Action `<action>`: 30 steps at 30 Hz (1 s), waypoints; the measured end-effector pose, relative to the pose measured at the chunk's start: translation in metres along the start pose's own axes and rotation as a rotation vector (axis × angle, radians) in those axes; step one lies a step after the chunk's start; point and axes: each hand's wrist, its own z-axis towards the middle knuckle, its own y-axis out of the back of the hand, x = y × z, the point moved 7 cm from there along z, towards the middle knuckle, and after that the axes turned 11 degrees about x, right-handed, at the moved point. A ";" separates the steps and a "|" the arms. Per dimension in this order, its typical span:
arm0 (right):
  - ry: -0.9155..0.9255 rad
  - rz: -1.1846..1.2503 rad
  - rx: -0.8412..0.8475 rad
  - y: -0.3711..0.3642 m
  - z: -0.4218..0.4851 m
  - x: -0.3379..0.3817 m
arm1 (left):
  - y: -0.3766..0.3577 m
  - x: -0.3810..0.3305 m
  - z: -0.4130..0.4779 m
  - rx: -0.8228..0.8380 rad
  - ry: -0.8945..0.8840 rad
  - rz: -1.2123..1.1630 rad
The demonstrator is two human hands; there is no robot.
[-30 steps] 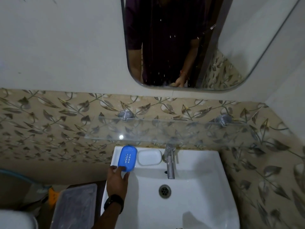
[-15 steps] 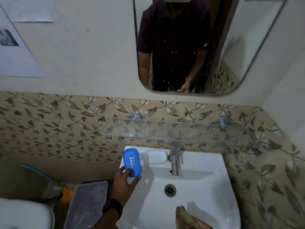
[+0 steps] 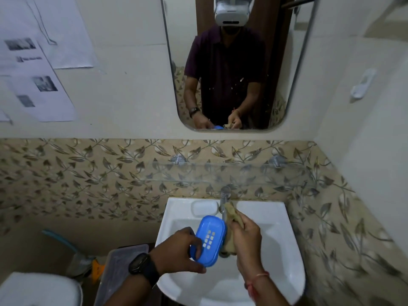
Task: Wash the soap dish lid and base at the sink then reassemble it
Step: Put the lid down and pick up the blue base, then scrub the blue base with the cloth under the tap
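Observation:
A blue soap dish part (image 3: 209, 239) with rows of small holes is held over the white sink (image 3: 284, 259), tilted on its long edge. My left hand (image 3: 176, 250) grips its lower left end. My right hand (image 3: 245, 235) is closed on a brownish cloth (image 3: 231, 214) that touches the dish's right side, just below the tap (image 3: 224, 198). Only this one blue piece is visible; I cannot tell whether it is the lid or the base.
A moulded soap recess (image 3: 204, 208) sits at the sink's back left. A glass shelf (image 3: 220, 173) hangs above the tap, under a mirror (image 3: 234, 62). A clear plastic box (image 3: 123, 270) and a white toilet tank (image 3: 39, 290) stand left of the sink.
My left hand lifted the blue piece from the sink's back left corner to over the basin. My right hand came in with the cloth and reached the dish.

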 end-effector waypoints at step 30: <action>0.046 0.026 -0.045 0.006 -0.005 0.008 | -0.025 -0.072 0.008 -0.618 0.039 -1.626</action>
